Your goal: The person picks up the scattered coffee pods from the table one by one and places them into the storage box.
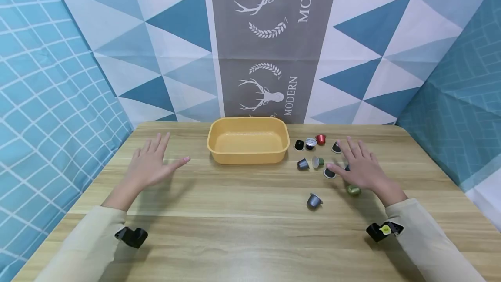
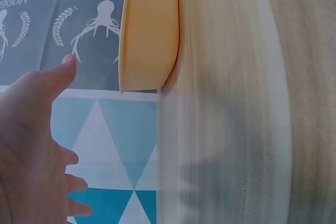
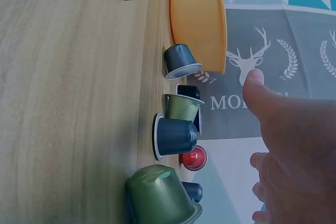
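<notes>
My left hand (image 1: 148, 166) hovers over the left part of the table with fingers spread, holding nothing. Above the coffee capsules at the right, my right hand (image 1: 362, 166) is also spread and holds nothing; it hides part of a dark capsule (image 1: 347, 168). Just under its wrist side lies a green capsule (image 1: 354, 190). Around it are black capsules (image 1: 329, 173), a red capsule (image 1: 321, 139), a silver-topped capsule (image 1: 311, 143), a grey-green capsule (image 1: 318, 162) and a blue-grey capsule (image 1: 303, 164). Nearer the front lies another blue-grey capsule (image 1: 314, 201). Between the hands, farther back, stands a yellow bin (image 1: 248, 158).
The wooden table (image 1: 235, 238) ends at a patterned cloth backdrop (image 1: 180, 68) behind the bin. Blue tile-print cloth (image 1: 47, 99) hangs at the left, and more blue cloth (image 1: 454, 99) at the right. Each wrist carries a small black camera (image 1: 131, 237).
</notes>
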Demonstrator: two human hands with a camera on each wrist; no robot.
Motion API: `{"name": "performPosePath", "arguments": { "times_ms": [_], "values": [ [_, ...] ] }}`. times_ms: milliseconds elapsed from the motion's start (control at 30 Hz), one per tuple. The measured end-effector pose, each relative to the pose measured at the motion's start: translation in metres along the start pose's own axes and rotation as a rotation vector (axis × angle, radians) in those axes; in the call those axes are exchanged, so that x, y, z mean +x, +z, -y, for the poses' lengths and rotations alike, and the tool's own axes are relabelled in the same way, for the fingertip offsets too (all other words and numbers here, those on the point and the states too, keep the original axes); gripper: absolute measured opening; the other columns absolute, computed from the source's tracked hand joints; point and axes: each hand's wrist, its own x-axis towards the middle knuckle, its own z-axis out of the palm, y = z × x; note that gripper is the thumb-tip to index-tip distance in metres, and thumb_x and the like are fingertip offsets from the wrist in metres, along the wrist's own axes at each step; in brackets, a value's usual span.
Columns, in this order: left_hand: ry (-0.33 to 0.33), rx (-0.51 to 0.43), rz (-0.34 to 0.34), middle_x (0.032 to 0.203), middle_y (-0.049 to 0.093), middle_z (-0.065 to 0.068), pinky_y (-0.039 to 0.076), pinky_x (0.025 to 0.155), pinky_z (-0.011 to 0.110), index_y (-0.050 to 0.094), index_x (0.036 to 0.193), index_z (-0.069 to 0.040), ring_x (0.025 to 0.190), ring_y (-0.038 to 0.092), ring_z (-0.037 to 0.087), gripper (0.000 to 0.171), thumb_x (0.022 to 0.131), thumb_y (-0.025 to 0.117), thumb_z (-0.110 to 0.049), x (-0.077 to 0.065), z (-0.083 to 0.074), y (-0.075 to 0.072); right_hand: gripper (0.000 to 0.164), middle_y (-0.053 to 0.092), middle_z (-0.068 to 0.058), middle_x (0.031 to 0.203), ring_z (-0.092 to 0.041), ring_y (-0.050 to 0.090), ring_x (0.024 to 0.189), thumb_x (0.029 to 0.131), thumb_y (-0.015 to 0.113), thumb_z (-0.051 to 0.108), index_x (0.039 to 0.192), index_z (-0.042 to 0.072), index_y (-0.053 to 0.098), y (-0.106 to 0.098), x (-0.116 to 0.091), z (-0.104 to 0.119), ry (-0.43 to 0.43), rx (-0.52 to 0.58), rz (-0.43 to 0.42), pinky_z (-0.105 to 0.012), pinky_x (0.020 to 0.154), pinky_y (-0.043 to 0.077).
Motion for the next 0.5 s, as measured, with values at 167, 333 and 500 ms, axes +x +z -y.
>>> {"name": "performPosePath", "arguments": {
  "times_ms": [167, 333, 500],
  "values": [
    [0.000, -0.011, 0.000, 0.158, 0.005, 0.028, 0.007, 0.109, 0.074, 0.000, 0.154, -0.008, 0.140, 0.009, 0.058, 0.102, 0.087, 0.036, -0.076, 0.008, 0.002, 0.000, 0.087, 0.003, -0.029, 0.159, -0.057, 0.004, 0.141, 0.094, 0.043, 0.062, 0.154, 0.009, 0.010, -0.002, -0.001, 0.003, -0.018, 0.002, 0.005, -0.077, 0.106, 0.009],
    [-0.006, -0.021, -0.019, 0.158, 0.010, 0.028, 0.012, 0.108, 0.075, 0.005, 0.154, -0.007, 0.139, 0.016, 0.057, 0.102, 0.087, 0.036, -0.077, 0.016, 0.003, 0.000, 0.086, 0.007, -0.029, 0.158, -0.057, 0.009, 0.140, 0.094, 0.043, 0.062, 0.154, 0.008, 0.013, -0.004, -0.002, 0.005, -0.032, -0.005, 0.009, -0.076, 0.106, 0.014],
    [-0.007, -0.028, -0.026, 0.158, 0.013, 0.028, 0.017, 0.107, 0.074, 0.008, 0.154, -0.004, 0.140, 0.019, 0.055, 0.101, 0.088, 0.035, -0.076, 0.022, 0.004, 0.000, 0.086, 0.011, -0.029, 0.157, -0.056, 0.012, 0.140, 0.094, 0.043, 0.062, 0.153, 0.007, 0.015, -0.007, -0.002, 0.005, -0.047, -0.009, 0.005, -0.075, 0.105, 0.019]
  ]
}}
